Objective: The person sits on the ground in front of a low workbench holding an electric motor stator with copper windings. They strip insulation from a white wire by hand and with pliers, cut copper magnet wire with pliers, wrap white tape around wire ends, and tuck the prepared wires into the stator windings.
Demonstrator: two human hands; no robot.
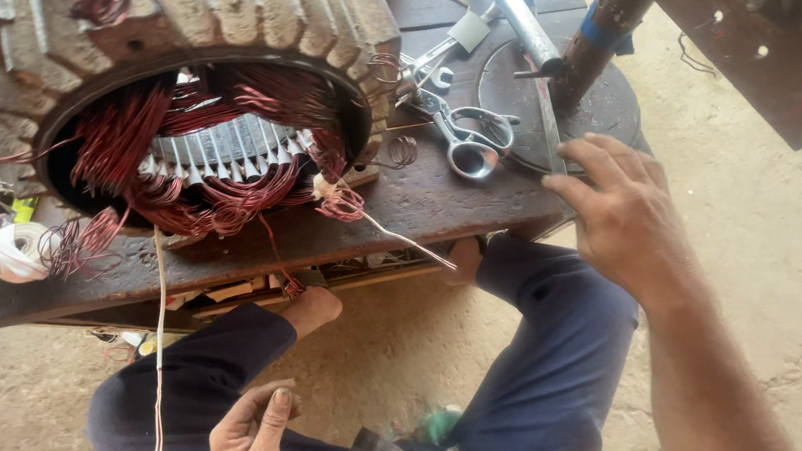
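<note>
A large grey finned motor stator (197, 27) lies on a dark worn workbench (419, 203), its bore full of reddish copper windings (213, 166). My right hand (621, 215) reaches to the bench's right edge, fingers apart, fingertips by a flat metal blade (548, 123); it holds nothing. My left hand (245, 450) rests low over my left knee, fingers loosely curled, with nothing in it. A long thin wire strand (160, 364) hangs from the windings down past that hand. Steel scissors (467, 142) lie left of my right hand.
A roll of white tape (11, 250) sits at the bench's left beside loose copper coils. A shiny metal rod (511, 1), a rusty pipe (600, 26) and a perforated rusty plate (751, 24) stand at the right. Sandy ground lies below my blue-trousered legs.
</note>
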